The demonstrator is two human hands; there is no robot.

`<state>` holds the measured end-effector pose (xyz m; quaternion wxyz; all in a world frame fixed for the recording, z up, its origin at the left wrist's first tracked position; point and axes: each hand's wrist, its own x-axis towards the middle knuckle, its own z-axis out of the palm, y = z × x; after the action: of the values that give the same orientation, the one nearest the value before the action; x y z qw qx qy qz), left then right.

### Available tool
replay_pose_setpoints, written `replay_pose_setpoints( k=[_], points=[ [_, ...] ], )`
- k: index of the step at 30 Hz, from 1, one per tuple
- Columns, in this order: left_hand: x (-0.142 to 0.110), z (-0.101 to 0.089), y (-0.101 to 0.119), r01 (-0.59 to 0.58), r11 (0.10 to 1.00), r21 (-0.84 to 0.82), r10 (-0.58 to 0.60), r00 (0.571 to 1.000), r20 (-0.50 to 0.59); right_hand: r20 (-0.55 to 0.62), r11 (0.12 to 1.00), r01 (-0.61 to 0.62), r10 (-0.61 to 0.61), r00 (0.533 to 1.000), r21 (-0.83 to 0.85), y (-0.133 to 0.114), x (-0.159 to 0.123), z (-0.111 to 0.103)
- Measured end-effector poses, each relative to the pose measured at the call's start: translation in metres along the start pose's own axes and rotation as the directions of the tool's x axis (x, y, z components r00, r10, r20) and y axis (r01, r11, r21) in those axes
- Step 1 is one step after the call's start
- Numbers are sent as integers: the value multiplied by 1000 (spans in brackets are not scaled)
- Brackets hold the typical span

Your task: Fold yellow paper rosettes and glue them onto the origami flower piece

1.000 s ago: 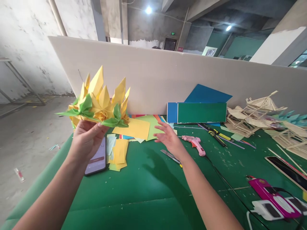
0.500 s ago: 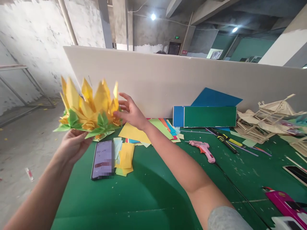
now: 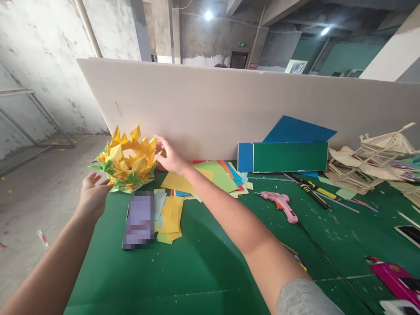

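A folded-paper flower ornament [image 3: 127,164], with yellow petals and green leaves around an open centre, sits low at the back left of the green table [image 3: 197,271]. At its front left, my left hand [image 3: 93,194] is open, palm up, with fingertips close to the leaves and the thumb at the lower edge. My right hand [image 3: 171,156] reaches in from the right, fingers and thumb apart around the outermost petals; whether they touch is hard to tell. A phone [image 3: 138,221], its screen blurred out, lies just in front of the flower.
Yellow paper slips [image 3: 171,214] and coloured sheets [image 3: 218,175] lie beside the phone. Further right are a pink glue gun [image 3: 278,203] with its cord, pliers [image 3: 313,192] and a wooden stick model [image 3: 364,166]. A white foam board [image 3: 203,109] stands behind.
The paper flower has come down from the air to table level and tipped so its open centre shows. My left hand has slipped from beneath it to its left side.
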<state>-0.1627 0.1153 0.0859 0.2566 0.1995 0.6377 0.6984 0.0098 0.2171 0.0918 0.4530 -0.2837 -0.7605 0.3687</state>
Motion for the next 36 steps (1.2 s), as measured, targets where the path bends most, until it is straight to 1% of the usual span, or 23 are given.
replay_pose_setpoints(
  k=[3,5,8,10,12,14,15,17,18,19,20,21,22,23,24,26,27,28,29,30,33,35,36],
  points=[
    [1,-2,-14,-15,1000,-1,15,999,34,86,993,-16,6,996,117,3,-30,-17],
    [0,1,-17,-26,999,-23,27,998,48,136,991,-55,38,990,125,3,-47,-25],
    [-2,4,-17,-53,996,-68,54,999,9,122,988,-124,112,986,97,2,-63,-29],
    [-6,2,-17,-91,991,-102,87,995,-41,97,988,-123,115,989,88,3,-73,-30],
    [-14,-2,-18,-150,980,-132,141,987,-77,33,989,-141,139,990,49,6,-84,-35],
    [-28,-6,-23,-225,963,-147,210,972,-108,-95,975,-211,204,974,-68,13,-96,-46],
    [-37,-7,-26,-248,956,-153,237,967,-89,-177,950,-274,247,953,-152,19,-103,-54],
    [-60,-8,-36,-262,953,-154,264,965,-12,-256,913,-348,292,921,-212,30,-116,-73],
    [-73,-8,-42,-255,956,-145,267,961,72,-282,892,-383,314,907,-241,36,-123,-84],
    [-87,-7,-48,-272,956,-112,291,931,223,-306,866,-417,332,892,-275,41,-129,-95],
    [-101,-5,-54,-315,946,-77,320,863,390,-324,839,-446,347,880,-312,45,-135,-105],
    [-115,-4,-61,-389,918,-76,373,782,499,-336,810,-470,360,870,-349,48,-141,-115],
    [-129,-2,-67,-468,881,-69,412,688,598,-342,780,-492,374,862,-387,49,-146,-123],
    [-141,-1,-72,-543,838,-52,428,596,679,-345,748,-511,388,855,-424,49,-152,-130],
    [-152,1,-77,-602,798,-34,421,516,746,-336,720,-519,400,853,-461,48,-158,-136],
    [-168,5,-85,-695,719,4,328,345,879,-307,672,-517,416,856,-530,44,-169,-143],
    [-172,8,-89,-746,666,17,281,272,920,-292,652,-511,422,859,-561,42,-174,-145],
    [-174,13,-91,-796,605,31,245,224,943,-280,634,-502,423,862,-588,40,-179,-146],
    [-173,18,-93,-843,536,43,226,192,955,-267,620,-492,424,865,-611,38,-183,-145],
    [-170,25,-95,-885,462,57,227,181,957,-256,608,-482,424,869,-631,38,-187,-144],
    [-156,48,-95,-950,285,129,194,189,963,-239,583,-455,411,880,-673,41,-192,-140],
    [-146,63,-93,-959,222,178,121,208,971,-230,577,-438,399,888,-690,45,-191,-137],
    [-143,70,-93,-962,206,181,85,202,976,-224,577,-428,392,892,-696,48,-189,-135]
  ],
)
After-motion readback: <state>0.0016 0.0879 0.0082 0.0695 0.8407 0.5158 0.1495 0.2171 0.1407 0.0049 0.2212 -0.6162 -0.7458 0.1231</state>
